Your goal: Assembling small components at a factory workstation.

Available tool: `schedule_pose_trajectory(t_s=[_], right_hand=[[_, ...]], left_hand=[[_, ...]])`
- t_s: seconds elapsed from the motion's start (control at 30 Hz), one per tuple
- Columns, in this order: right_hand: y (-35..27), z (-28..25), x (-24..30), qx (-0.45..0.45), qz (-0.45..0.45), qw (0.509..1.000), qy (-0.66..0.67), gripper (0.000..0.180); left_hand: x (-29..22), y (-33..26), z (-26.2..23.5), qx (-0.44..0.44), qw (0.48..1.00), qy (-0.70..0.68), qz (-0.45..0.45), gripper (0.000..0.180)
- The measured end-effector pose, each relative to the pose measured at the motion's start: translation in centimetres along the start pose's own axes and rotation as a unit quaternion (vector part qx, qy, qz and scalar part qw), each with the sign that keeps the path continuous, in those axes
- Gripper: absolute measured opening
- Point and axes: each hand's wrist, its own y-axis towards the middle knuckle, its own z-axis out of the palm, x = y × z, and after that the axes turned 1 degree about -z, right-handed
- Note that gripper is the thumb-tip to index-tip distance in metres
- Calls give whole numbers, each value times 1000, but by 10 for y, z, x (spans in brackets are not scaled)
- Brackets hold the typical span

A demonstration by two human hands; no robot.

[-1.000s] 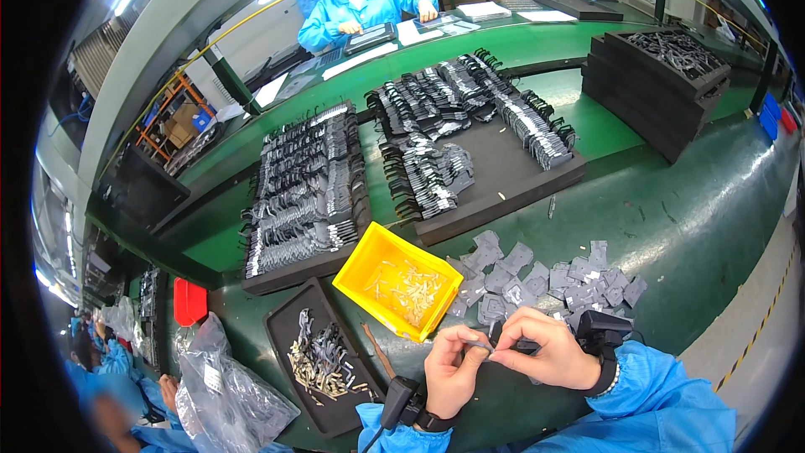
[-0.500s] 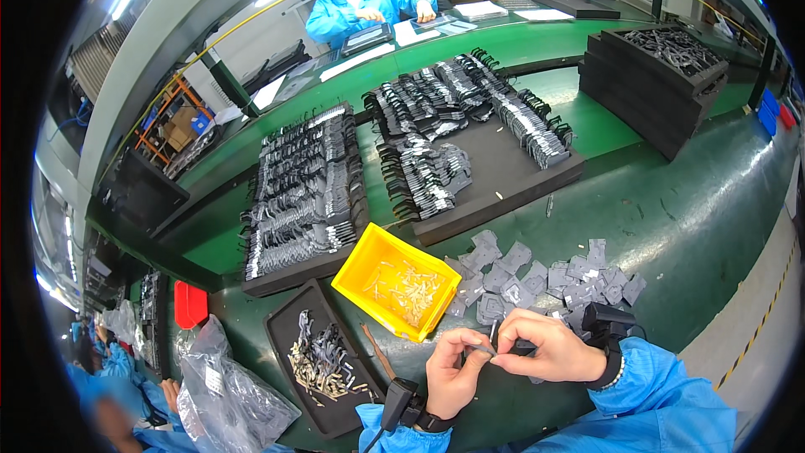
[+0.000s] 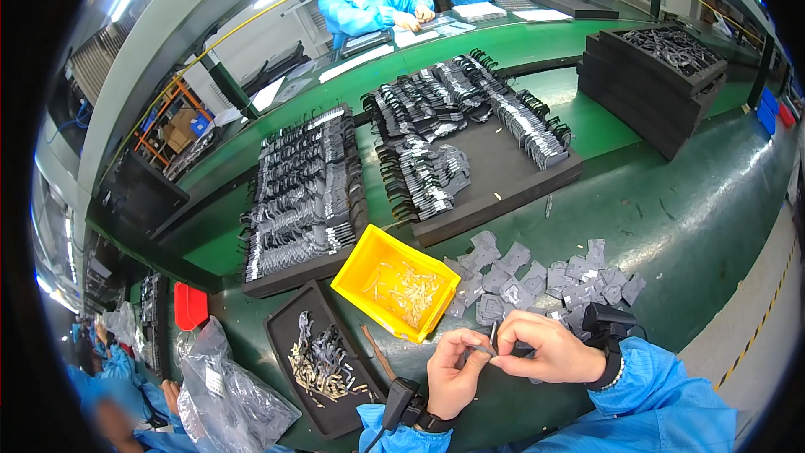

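My left hand point(image 3: 454, 373) and my right hand point(image 3: 547, 349) meet at the near edge of the bench, fingertips pinched together on a small thin grey piece point(image 3: 493, 337). Most of that piece is covered by the fingers, so its kind is unclear. Just beyond my hands lies a loose spread of flat grey plastic plates point(image 3: 513, 288). To the left of them stands a yellow bin point(image 3: 352, 281) with many small pale slivers inside. A black tray point(image 3: 281, 327), further left, carries a heap of small brass-coloured and dark metal parts point(image 3: 323, 365).
Two black foam trays point(image 3: 528, 193) hold rows of dark cabled parts. A stack of black trays point(image 3: 641, 92) stands at the far right. A clear plastic bag point(image 3: 235, 394) and a red bin point(image 3: 191, 305) are at the left. A co-worker in blue point(image 3: 365, 13) sits opposite.
My hands keep almost the same pinched pose. Across the bench, the co-worker has shifted slightly right with hands closer together, and another blue-clad person behind has moved right.
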Motion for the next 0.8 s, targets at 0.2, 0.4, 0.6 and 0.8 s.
schedule_pose_trajectory(t_s=[0.2, 0.4, 0.6, 0.8], right_hand=[[0, 3, 0, -10, -22, 1000, 2, 17], [-1, 4, 0, -40, 20, 999, 25, 24], [-3, 8, -2, -42, 97, 982, 156, 41], [-3, 3, -4, -38, 117, 961, 249, 43]], left_hand=[[0, 0, 0, -4, 1000, -26, -4, 20], [-2, 0, 2, -11, 996, -70, -45, 20], [2, 1, 0, -12, 990, -123, -69, 19], [-2, 3, 2, -10, 990, -135, -50, 19]])
